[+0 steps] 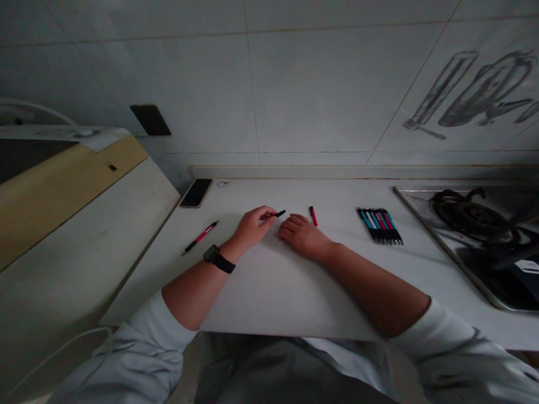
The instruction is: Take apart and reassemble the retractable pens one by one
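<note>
My left hand (252,225), with a black watch on its wrist, pinches a small black pen part (280,213) between thumb and fingertips just above the white counter (269,292). My right hand (302,234) lies knuckles up beside it with fingers curled; a thin white piece (279,243) shows at its fingertips. A short red pen part (313,216) lies just beyond my right hand. A whole red and black pen (200,237) lies to the left of my left hand.
A row of several blue, white and red pens (380,225) lies right of my hands. A gas hob (480,235) fills the right end. A dark phone (196,192) lies at the back left, by the tiled wall. A lower appliance top (63,235) stands left.
</note>
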{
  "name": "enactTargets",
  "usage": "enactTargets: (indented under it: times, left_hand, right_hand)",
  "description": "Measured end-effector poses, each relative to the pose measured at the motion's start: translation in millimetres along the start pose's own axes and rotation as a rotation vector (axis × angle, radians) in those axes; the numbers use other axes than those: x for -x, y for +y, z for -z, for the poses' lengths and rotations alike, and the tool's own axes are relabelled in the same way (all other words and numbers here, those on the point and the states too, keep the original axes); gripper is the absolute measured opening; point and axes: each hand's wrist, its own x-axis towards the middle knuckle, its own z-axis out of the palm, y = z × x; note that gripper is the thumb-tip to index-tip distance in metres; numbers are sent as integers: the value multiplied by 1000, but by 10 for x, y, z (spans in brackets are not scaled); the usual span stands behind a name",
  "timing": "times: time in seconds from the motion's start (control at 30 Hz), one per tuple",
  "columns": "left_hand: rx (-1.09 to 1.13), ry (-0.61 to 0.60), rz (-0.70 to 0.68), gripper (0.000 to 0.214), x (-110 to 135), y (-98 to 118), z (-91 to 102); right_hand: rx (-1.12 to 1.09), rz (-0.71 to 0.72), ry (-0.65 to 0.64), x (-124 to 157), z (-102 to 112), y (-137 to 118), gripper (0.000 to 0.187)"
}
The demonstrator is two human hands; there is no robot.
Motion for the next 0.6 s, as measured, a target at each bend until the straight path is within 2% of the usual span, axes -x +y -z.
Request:
enactTargets:
  times: [0.13, 0.3, 0.37, 0.6]
  left_hand:
    - [-42, 35, 15, 9, -10, -32, 6]
    - [-77, 43, 8, 8, -17, -47, 27]
    - [-111, 36, -13, 9, -10, -34, 39]
    - [-203, 10, -82, 8, 3, 37, 43]
  right_hand:
    - [-74, -48, 64, 12, 105, 26, 26]
    - [-115, -323, 211, 103, 268, 169, 29]
    - [-118, -392, 244, 137, 311, 215, 29]
    - [-104, -379, 253, 143, 332, 208, 29]
